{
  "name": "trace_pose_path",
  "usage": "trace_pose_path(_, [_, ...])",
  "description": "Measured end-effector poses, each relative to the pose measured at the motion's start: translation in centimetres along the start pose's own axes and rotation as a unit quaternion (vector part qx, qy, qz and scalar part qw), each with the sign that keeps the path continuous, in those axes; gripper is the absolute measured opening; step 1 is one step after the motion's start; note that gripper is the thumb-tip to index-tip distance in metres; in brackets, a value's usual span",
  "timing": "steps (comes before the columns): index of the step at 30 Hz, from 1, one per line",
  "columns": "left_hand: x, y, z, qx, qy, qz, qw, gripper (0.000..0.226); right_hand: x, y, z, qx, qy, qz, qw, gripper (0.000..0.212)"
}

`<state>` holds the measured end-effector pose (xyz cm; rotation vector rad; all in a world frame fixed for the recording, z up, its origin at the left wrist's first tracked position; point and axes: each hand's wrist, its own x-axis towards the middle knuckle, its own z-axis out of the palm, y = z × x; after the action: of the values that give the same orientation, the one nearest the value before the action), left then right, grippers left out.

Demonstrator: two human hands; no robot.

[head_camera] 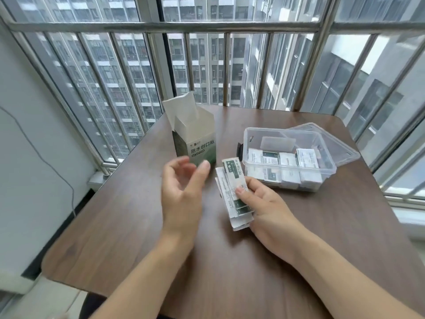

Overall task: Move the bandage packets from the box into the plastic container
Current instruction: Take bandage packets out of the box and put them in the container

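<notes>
**Head view: packets in hand, between box and container**

Our right hand (pixel 259 199) pinches a fanned stack of bandage packets (pixel 233 192), thumb clamped on top. Left hand (pixel 181 183) hovers, fingers apart, loosely curled. Open box (pixel 195 143) stands far left; plastic container (pixel 287 157), already holding packets, sits right on the table (pixel 138 215).

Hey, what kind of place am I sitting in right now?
Probably a high-rise flat, at a window nook or enclosed balcony. A brown table stands against tall windows with a metal railing, and apartment towers fill the view outside, seen from well above the ground.
</notes>
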<state>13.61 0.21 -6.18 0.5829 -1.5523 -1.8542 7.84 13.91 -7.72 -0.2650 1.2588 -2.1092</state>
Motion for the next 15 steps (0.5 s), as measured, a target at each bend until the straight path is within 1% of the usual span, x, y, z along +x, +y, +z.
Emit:
trace_pose_path(2, [-1.8, -1.2, 0.7, -0.071, -0.066, -0.138, 0.986, 0.058, -0.3, 0.2, 0.1, 0.047, -0.018, -0.008, 0.999, 0.035])
trace_pose_path(3, [-2.5, -1.5, 1.0, -0.086, -0.11, -0.176, 0.974, 0.052, -0.4, 0.3, 0.1, 0.057, -0.027, -0.01, 0.998, 0.036])
trace_pose_path(5, [-3.3, -1.8, 1.3, -0.067, -0.181, -0.192, 0.962, 0.03, -0.7, 0.7, 0.1, 0.057, -0.037, -0.019, 0.998, 0.036])
trace_pose_path(7, [-3.4, -1.9, 1.4, -0.058, -0.204, -0.193, 0.958, 0.027, -0.8, 0.9, -0.1, 0.029, -0.03, -0.035, 0.999, 0.034])
trace_pose_path(8, [-3.2, -2.0, 1.3, -0.062, -0.201, -0.197, 0.958, 0.028, -0.8, 1.0, 0.0, -0.006, -0.026, -0.048, 0.999, 0.033])
trace_pose_path(10, [-3.0, -1.8, 1.1, -0.085, -0.194, -0.21, 0.954, 0.028, -0.9, 1.0, -0.1, -0.12, -0.001, -0.089, 0.989, 0.03])
trace_pose_path(11, [-3.0, -1.7, 1.0, -0.099, -0.194, -0.217, 0.952, 0.028, -0.9, 0.9, -0.1, -0.193, 0.025, -0.115, 0.974, 0.029])
trace_pose_path(13, [-3.2, -1.8, 0.7, -0.117, -0.19, -0.221, 0.949, 0.029, -0.8, 1.1, -0.1, -0.339, 0.085, -0.162, 0.923, 0.025])
trace_pose_path(14, [-3.3, -2.0, 0.6, -0.119, -0.186, -0.217, 0.951, 0.029, -0.8, 1.2, -0.1, -0.384, 0.106, -0.173, 0.901, 0.023])
trace_pose_path(15, [-3.4, -2.1, 0.6, -0.116, -0.178, -0.209, 0.954, 0.029, -0.8, 1.3, -0.1, -0.396, 0.118, -0.174, 0.894, 0.021])
